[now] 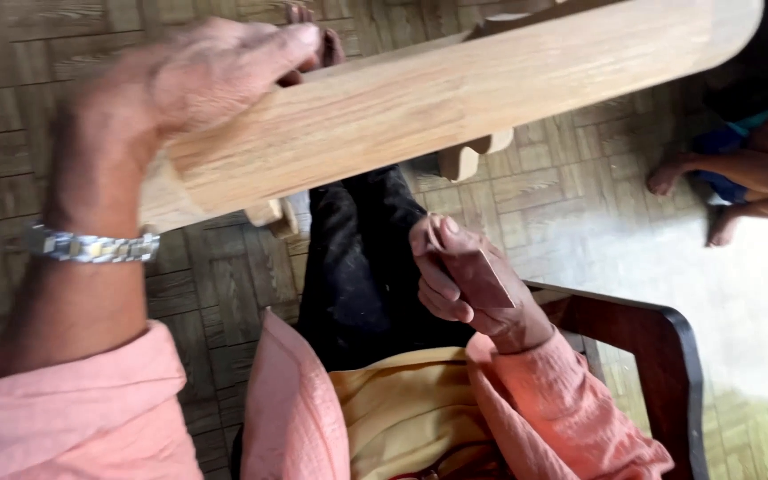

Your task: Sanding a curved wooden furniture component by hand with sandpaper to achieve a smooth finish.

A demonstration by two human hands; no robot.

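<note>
My left hand (pixel 180 98) grips the near end of a long light wooden plank (pixel 455 93) that slants across the top of the view, its far end rounded. A metal wristwatch (pixel 91 246) sits on that wrist. My right hand (pixel 464 280) hangs below the plank, over my lap, fingers closed around a small brown rectangular piece (pixel 482 271) that looks like sandpaper. It is apart from the plank.
I sit in a dark wooden chair (pixel 668 356), wearing dark trousers and a pink shirt. Carved wooden parts (pixel 464 160) stick out under the plank. Another person's legs and feet (pixel 740 191) rest on the wood-pattern floor at right.
</note>
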